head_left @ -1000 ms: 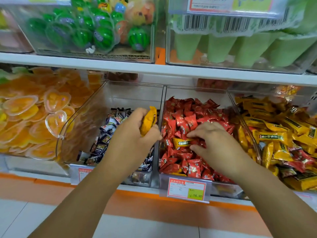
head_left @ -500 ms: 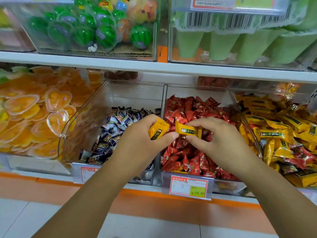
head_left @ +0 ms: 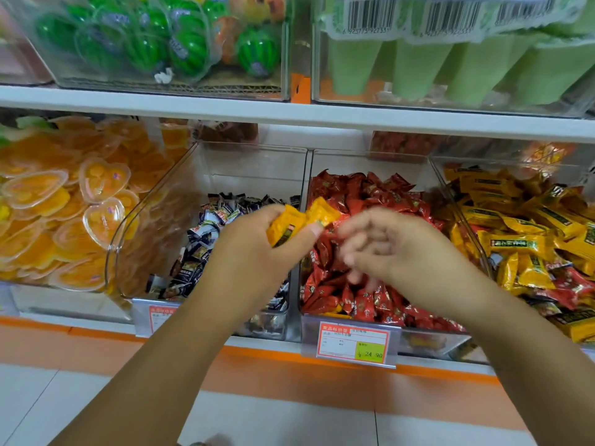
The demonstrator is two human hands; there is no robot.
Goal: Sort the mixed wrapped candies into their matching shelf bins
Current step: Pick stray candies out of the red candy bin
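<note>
Before the shelf (head_left: 264, 344), the left hand (head_left: 257, 252) grips two yellow candies (head_left: 291, 222); the right hand (head_left: 402, 252), blurred, hangs with fingers loose, apparently empty, over the red bin (head_left: 370, 162). Likely light, slippery, crinkly: pinch mid-body. The yellow bin (head_left: 444, 178) lies farther right

A red-bordered white price tag (head_left: 352, 346) on the front edge of the clear plastic bin of red wrapped candies (head_left: 309, 328) shows "¥ 24.90" on its yellow-green patch (head_left: 370, 351). Its other print is too small to read. On the white upper shelf (head_left: 225, 107), a white barcode label (head_left: 370, 11) on the pack of pale green cones (head_left: 418, 69) reads roughly "6 923773 927331".
</note>
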